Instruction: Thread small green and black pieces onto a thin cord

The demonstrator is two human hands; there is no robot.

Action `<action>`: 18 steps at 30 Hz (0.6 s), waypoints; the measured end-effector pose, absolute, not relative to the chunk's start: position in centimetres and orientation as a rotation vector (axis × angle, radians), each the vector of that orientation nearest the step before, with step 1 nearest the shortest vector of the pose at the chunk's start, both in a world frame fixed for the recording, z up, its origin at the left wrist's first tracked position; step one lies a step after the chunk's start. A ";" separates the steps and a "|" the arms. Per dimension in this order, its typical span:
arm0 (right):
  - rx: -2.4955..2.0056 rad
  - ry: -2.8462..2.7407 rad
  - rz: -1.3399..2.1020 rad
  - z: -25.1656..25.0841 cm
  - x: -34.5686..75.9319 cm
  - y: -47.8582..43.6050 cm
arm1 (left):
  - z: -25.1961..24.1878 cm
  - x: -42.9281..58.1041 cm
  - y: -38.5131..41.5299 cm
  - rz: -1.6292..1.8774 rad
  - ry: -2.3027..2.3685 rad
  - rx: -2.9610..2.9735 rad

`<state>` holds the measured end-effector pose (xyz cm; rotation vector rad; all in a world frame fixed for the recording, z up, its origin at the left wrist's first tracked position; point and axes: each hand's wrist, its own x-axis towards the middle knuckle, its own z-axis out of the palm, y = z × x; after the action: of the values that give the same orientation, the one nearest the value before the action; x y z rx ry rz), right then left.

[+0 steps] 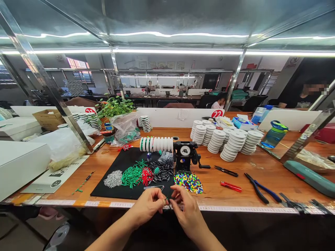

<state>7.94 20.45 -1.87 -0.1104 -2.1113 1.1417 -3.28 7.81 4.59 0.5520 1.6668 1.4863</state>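
At the table's front edge, my left hand [151,203] pinches something tiny between thumb and fingertips; a bit of green shows there. Close beside it, my right hand [187,208] curls its thumb and fingers around a thin dark piece too small to name. On the black mat [104,188] just beyond lie heaps of silver pieces [113,179], green tubes [131,175], red pieces [147,175] and black pieces [163,171]. A pile of multicoloured beads [188,183] sits by my right hand. Tweezers-like metal wire [154,187] lies before my fingers.
Behind the mat stands a black hand-cranked winder [185,157] with a row of white spools [157,144]. To the right are spool stacks [232,146], dark tweezers [226,171], a red-handled cutter [231,186], pliers [263,188] and a bottle [274,135]. Metal posts [69,122] frame the table.
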 end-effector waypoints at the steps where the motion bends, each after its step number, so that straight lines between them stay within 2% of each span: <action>1: -0.101 -2.135 1.022 -1.7 7.9 20.5 | 4.7 -3.3 7.8 1.464 1.652 0.538; 4: -0.075 -2.175 0.614 -1.2 7.7 20.7 | 5.1 -3.3 7.6 1.405 1.595 0.499; 7: -0.047 -2.166 0.438 -0.7 7.9 21.0 | 5.0 -3.6 7.5 1.378 1.612 0.517; 14: 0.224 -2.070 0.356 -0.4 9.3 21.8 | 4.0 -3.4 7.4 1.404 1.905 0.821; 18: 0.295 -2.168 0.648 -0.1 7.9 22.5 | 3.8 -2.3 7.1 1.110 2.269 1.373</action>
<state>7.88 22.47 -0.12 0.2948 -2.1683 0.6476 -2.31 7.12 3.79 1.3725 2.2689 1.1105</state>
